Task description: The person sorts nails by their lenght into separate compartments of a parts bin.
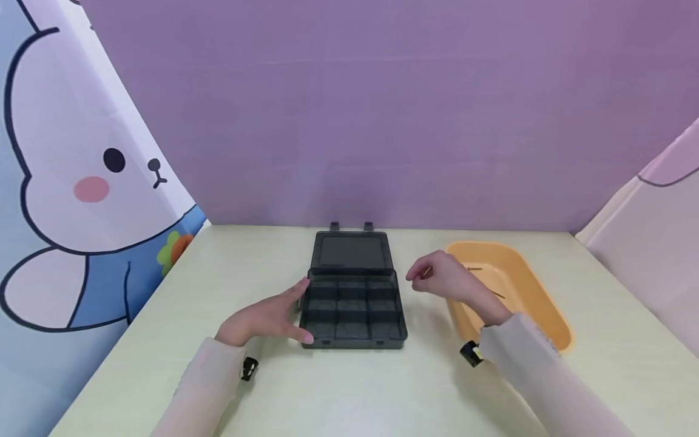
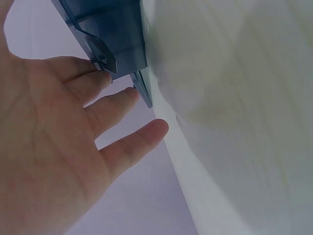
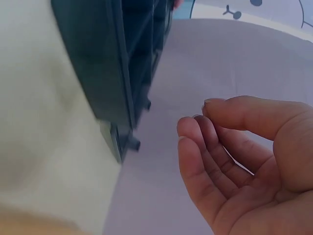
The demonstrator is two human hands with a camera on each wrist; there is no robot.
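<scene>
An open dark grey translucent compartment box [image 1: 354,309] lies on the table, its lid [image 1: 352,250] folded back away from me. My left hand [image 1: 271,312] rests against the box's left side with spread fingers, the thumb at the near corner. In the left wrist view, the fingers [image 2: 112,110] touch the box near a latch [image 2: 100,51]. My right hand [image 1: 445,276] hovers between the box and an orange tray [image 1: 537,297]. Its thumb [image 3: 234,112] and bent fingertips come together; whether something tiny is pinched there cannot be made out.
Thin dark slender pieces [image 1: 497,294] lie in the tray, partly hidden by my right forearm. A purple backdrop [image 1: 382,121] rises behind the pale table [image 1: 349,394]. A cartoon-printed cloth [image 1: 65,152] hangs at the left.
</scene>
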